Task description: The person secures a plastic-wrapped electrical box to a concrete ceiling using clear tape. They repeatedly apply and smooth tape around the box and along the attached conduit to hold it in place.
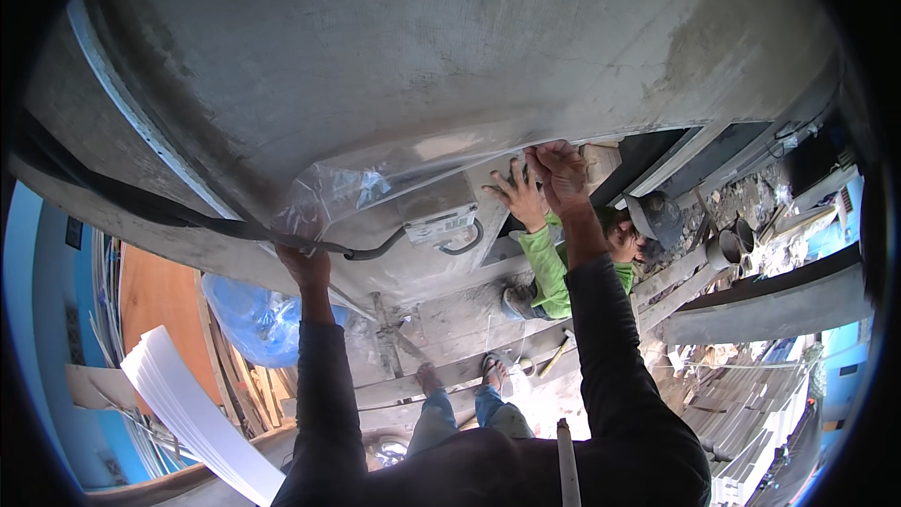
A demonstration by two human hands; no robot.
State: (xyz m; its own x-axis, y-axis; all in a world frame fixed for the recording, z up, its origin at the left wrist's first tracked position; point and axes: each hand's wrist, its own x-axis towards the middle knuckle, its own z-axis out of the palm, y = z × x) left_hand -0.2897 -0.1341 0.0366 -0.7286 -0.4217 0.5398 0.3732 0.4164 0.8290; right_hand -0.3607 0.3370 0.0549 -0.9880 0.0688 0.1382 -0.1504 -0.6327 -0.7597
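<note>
Pinching one edge of the clear plastic sheet [361, 186] in the right hand [560, 176], grasping the other end in the left hand [305, 263]. Holding it stretched along the gray wall [404, 47], close to a pale meter box [441, 225]. Likely handling something light, soft, slippery and easy to rip, so best gripping near the corners. Reaching close to a co-worker's hand [521, 197] and beside a black cable [225, 224].
</note>
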